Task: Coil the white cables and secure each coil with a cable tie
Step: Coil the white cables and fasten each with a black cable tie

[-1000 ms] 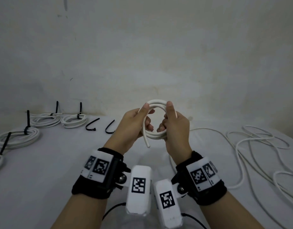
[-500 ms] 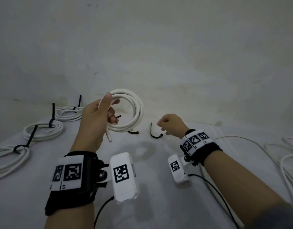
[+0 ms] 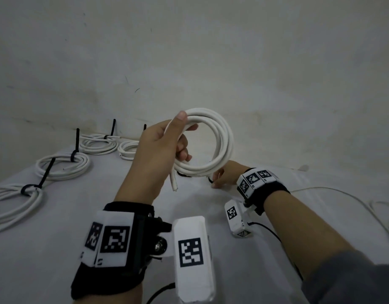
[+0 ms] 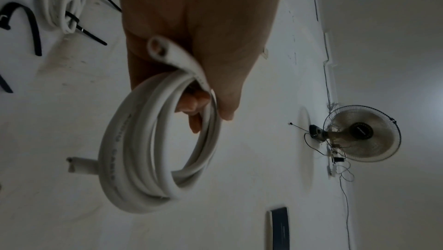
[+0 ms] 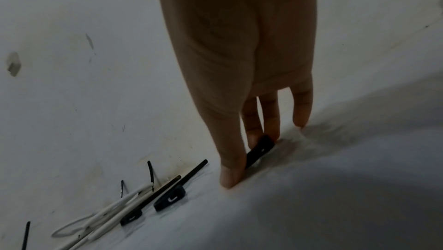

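coil (image 3: 222,141) smooth white plastic; tie (image 5: 260,151) matt blk plastic

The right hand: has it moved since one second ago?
Yes. The right hand has left the white coil, which the left hand holds, and gone down to the table, where it pinches a black cable tie.

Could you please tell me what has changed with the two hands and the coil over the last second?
The right hand let go of the white coil, reached down to the table and now has its fingers on a loose black cable tie. The left hand took the coil alone, lifting it up and leftward. The tied coils along the left lie as before.
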The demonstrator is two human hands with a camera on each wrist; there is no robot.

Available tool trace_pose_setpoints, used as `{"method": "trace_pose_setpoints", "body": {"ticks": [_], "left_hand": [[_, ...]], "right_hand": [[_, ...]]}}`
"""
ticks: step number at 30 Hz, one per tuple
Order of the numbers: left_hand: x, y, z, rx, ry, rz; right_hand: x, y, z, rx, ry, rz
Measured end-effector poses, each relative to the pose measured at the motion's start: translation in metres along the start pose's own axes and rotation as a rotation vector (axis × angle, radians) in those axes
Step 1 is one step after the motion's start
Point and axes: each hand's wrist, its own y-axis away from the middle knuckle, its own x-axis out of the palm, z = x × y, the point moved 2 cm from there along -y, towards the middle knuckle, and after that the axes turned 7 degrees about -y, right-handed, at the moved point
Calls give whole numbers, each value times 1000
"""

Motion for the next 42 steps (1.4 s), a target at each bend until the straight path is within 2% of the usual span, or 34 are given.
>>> {"method": "trace_pose_setpoints", "body": {"ticks": [4,7,9,13,16,20,23,26,31,37,42], "left_hand": [[1,1,-3,14,-35,3],[1,1,-2,16,-45,3],[2,1,-1,21,-55,9],[11,4,-1,33,-67,35],[24,6,-3,34,-63,93],[47,17,-11,47,-100,248],[64,31,-16,92,-194,357],[80,51,-14,95,-267,409],[86,88,7,61,-273,418],[73,109,34,-69,-149,324],[76,112,34,-137,-36,369]], "right_hand": [[0,6,-2,-21,-51,1],[-9,27,-3,-92,-175,-61],[-15,47,-6,-131,-370,-117],[-23,99,-14,-158,-1012,-165],[-30,142,-23,-170,-1223,-247],[-33,197,-33,-241,-1106,-414],[-36,227,-35,-297,-958,-625],[-36,243,-43,-270,-962,-777],[-11,246,-50,-179,-1197,-745],[5,240,-57,-99,-1039,-798],[10,243,-51,-149,-1031,-741]]}}
